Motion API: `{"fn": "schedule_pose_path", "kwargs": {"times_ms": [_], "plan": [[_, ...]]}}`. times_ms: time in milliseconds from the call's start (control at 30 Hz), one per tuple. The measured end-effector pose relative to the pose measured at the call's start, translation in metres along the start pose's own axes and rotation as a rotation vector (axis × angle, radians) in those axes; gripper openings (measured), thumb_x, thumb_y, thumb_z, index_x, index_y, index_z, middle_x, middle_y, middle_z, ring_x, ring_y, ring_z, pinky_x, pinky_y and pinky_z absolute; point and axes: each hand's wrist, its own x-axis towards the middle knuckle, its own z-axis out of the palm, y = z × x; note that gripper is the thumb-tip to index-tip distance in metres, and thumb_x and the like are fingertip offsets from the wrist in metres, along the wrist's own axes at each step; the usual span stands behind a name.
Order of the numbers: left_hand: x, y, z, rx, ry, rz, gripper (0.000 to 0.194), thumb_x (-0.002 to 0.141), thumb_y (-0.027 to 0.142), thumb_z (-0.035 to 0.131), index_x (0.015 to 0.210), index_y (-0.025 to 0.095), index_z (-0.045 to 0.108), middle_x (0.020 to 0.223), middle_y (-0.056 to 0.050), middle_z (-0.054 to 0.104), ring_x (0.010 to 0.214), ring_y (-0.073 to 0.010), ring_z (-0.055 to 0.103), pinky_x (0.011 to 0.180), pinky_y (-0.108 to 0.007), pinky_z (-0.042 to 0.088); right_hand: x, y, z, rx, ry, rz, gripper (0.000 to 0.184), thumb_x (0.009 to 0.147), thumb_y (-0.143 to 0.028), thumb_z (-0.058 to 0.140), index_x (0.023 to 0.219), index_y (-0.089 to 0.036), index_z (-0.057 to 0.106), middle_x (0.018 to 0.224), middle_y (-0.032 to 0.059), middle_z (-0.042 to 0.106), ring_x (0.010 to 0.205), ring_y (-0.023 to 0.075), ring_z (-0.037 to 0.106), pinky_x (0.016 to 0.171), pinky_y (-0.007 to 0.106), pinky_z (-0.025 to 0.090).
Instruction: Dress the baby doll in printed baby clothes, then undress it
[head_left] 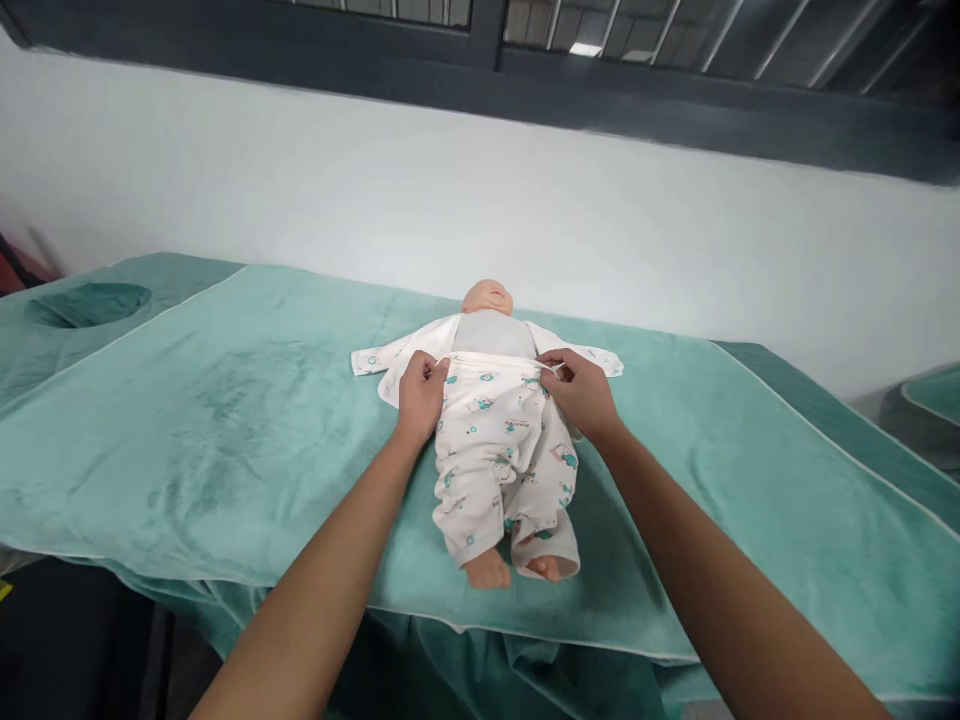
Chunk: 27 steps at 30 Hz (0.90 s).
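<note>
OK, both hands on the pants (480, 440), one at each end of the waistband (491, 359). Left hand (421, 395): nearly closed, thumb against curled fingers, pinching the band edge at 10 o'clock of the pants. Right hand (579, 388): same pinch at 2 o'clock, fingers curled, a bit of band drawn out between thumb and index. Band runs taut between them across the doll's (491, 335) grey torso.

Pants are on the doll's legs, mid-bed (247, 420). Doll on its back, head at 12, bare feet at 6 poking from the cuffs, the 5 o'clock one partly inside its cuff. Shirt (394, 352) lies open, sleeves out toward 9 and 3. White wall (420, 200) beyond, at 12.
</note>
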Motion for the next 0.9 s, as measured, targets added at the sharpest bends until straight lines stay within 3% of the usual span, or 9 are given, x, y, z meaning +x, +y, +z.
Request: {"fn": "schedule_pose_path", "kwargs": {"times_ms": [133, 367, 533, 900], "plan": [[0.003, -0.014, 0.005, -0.097, -0.081, -0.074, 0.025, 0.083, 0.035, 0.060, 0.070, 0.021, 0.043, 0.065, 0.005, 0.041, 0.062, -0.0115, 0.039, 0.062, -0.024, 0.034, -0.004, 0.020, 0.024, 0.271, 0.112, 0.185, 0.020, 0.078, -0.040, 0.060, 0.086, -0.022, 0.060, 0.067, -0.0037, 0.053, 0.059, 0.0134, 0.044, 0.059, 0.027, 0.037], [0.004, -0.011, 0.005, -0.158, -0.145, -0.150, 0.022, 0.081, 0.041, 0.064, 0.084, 0.021, 0.057, 0.071, 0.004, 0.050, 0.067, -0.0115, 0.047, 0.064, -0.023, 0.039, -0.002, 0.024, 0.019, 0.463, -0.031, 0.228, 0.028, 0.081, -0.047, 0.062, 0.073, -0.021, 0.057, 0.065, -0.0042, 0.048, 0.063, 0.0123, 0.042, 0.060, 0.025, 0.033], [0.001, -0.008, 0.002, -0.146, -0.178, -0.139, 0.024, 0.082, 0.044, 0.063, 0.086, 0.021, 0.060, 0.080, 0.002, 0.058, 0.076, -0.0134, 0.052, 0.071, -0.024, 0.042, -0.003, 0.023, 0.018, 0.490, -0.037, 0.242, 0.029, 0.081, -0.048, 0.063, 0.075, -0.021, 0.059, 0.067, -0.0042, 0.049, 0.065, 0.0123, 0.042, 0.061, 0.025, 0.033], [-0.001, -0.007, 0.000, -0.147, -0.184, -0.143, 0.023, 0.082, 0.044, 0.062, 0.086, 0.022, 0.060, 0.081, 0.002, 0.057, 0.077, -0.0137, 0.052, 0.072, -0.024, 0.042, -0.005, 0.027, 0.019, 0.516, -0.048, 0.245, 0.030, 0.081, -0.051, 0.063, 0.077, -0.022, 0.060, 0.070, -0.0036, 0.053, 0.067, 0.0134, 0.046, 0.064, 0.025, 0.037]]}}
